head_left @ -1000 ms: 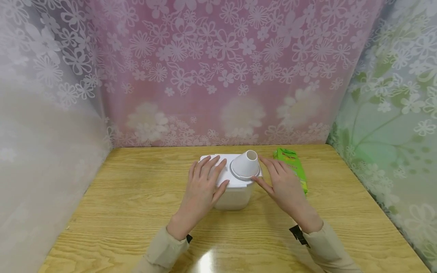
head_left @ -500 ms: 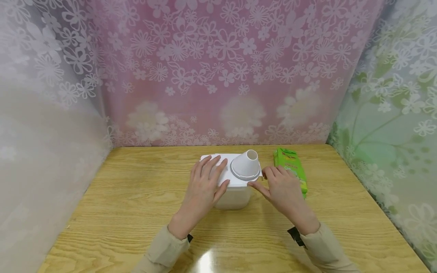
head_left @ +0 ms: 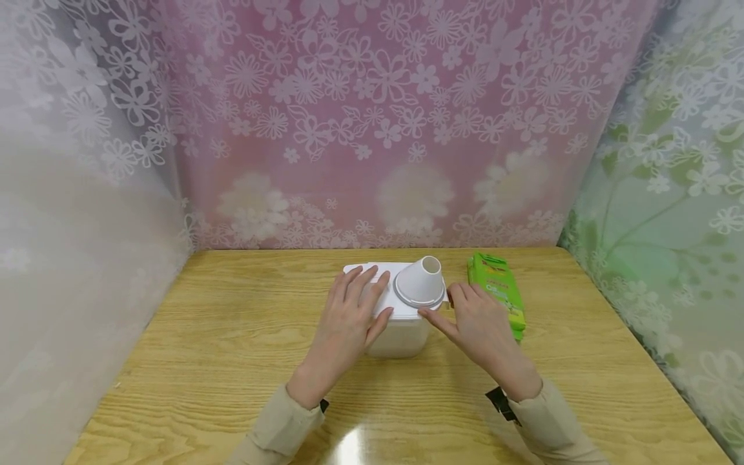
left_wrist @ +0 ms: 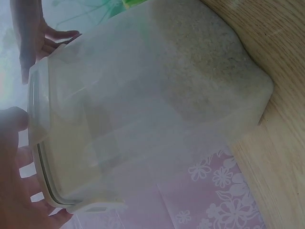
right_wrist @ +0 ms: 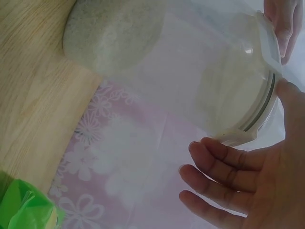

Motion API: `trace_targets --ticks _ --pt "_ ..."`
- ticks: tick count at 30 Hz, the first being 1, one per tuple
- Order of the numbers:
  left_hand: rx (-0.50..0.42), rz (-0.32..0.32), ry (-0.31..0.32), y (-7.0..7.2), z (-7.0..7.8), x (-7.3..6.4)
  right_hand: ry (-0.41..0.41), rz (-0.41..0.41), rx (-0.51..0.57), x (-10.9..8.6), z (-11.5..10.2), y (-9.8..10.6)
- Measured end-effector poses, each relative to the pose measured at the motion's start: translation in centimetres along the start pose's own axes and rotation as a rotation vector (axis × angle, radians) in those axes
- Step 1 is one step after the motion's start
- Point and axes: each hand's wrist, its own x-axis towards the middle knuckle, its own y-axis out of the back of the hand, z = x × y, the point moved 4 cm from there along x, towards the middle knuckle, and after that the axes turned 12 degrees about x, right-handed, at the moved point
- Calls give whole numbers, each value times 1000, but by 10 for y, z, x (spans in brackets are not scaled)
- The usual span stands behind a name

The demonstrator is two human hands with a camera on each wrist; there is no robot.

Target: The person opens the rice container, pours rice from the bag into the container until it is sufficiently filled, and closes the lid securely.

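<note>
A clear rice container [left_wrist: 138, 95] stands upright on the table, pale grains filling its lower part. Its white lid [head_left: 401, 311] carries an upturned, cone-shaped white cup [head_left: 420, 283] on the right side. My left hand [head_left: 343, 323] rests on the lid's left part with fingers spread, the thumb at the front edge. At the right front corner my right hand [head_left: 481, 323] grips the lid: its thumb lies on the front rim and its index fingertip touches the side latch [right_wrist: 238, 137]. The other right fingers curve loosely beside the container, holding nothing.
A green packet [head_left: 498, 287] lies on the wooden table [head_left: 244, 323], just beyond the right hand. Flowered curtains [head_left: 372, 129] close in the back and both sides of the table.
The right fingers have slid down from beside the cup to the lid's side latch and curled, while the thumb moved left along the front rim. The left hand stays in place.
</note>
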Motion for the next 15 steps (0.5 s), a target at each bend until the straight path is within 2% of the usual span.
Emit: trace_targets --ticks 8,15 --pt "-28 -4 2 0 -1 0 -76 -61 75 -2 2 0" --pt "-42 63 -11 -1 -3 0 -88 -69 123 -2 1 -3"
